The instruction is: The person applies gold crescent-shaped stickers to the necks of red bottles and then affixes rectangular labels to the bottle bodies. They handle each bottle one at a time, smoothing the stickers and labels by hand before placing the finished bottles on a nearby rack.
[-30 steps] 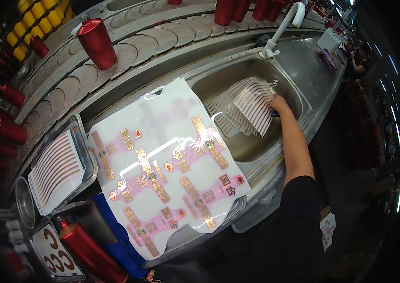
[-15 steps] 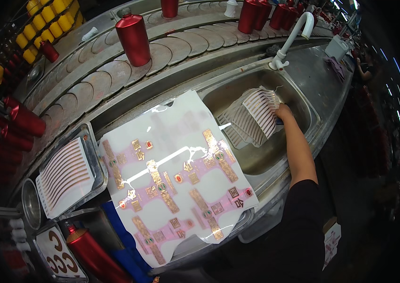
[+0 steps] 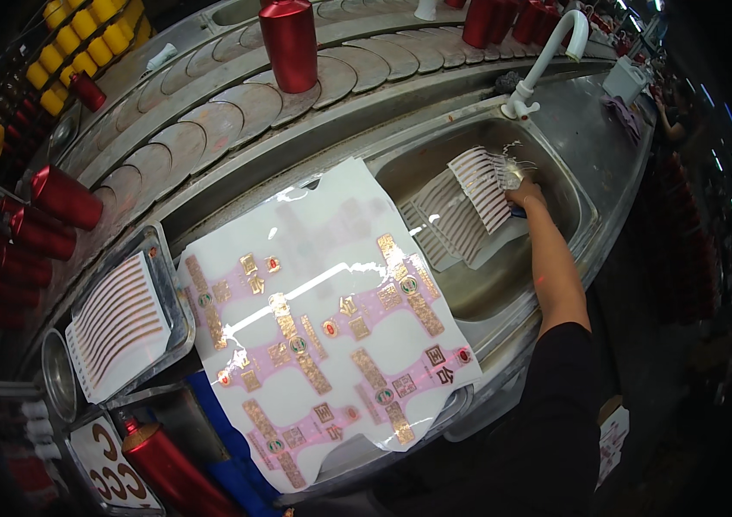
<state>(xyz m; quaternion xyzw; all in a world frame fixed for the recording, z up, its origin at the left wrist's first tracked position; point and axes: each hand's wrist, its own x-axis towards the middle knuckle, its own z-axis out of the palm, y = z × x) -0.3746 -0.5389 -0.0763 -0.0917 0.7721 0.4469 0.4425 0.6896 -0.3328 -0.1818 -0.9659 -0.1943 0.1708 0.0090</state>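
Note:
My right hand [image 3: 526,195] is in the metal sink [image 3: 577,194], closed on the right edge of a striped decal sheet [image 3: 480,185]. Clear water splashes beside the fingers, and a small dark-blue thing shows under the hand; I cannot make out what it is. Beneath the held sheet, more striped sheets [image 3: 444,215] lie overlapping in the shallow water. Left of the sink, a large glossy sheet of pink and gold decals [image 3: 331,293] covers part of the counter. My left hand is not in view.
A white faucet [image 3: 547,65] rises behind the sink. Red bottles [image 3: 290,47] stand on the plated conveyor [image 3: 237,112] at the back. At left, a metal tray [image 3: 181,293] holds more striped sheets [image 3: 120,319]. A red bottle [image 3: 172,465] lies near the front left.
My right hand has shifted slightly, and the sheet's right edge now stirs up splashing water. The red bottles on the conveyor have moved right. The view has shifted slightly.

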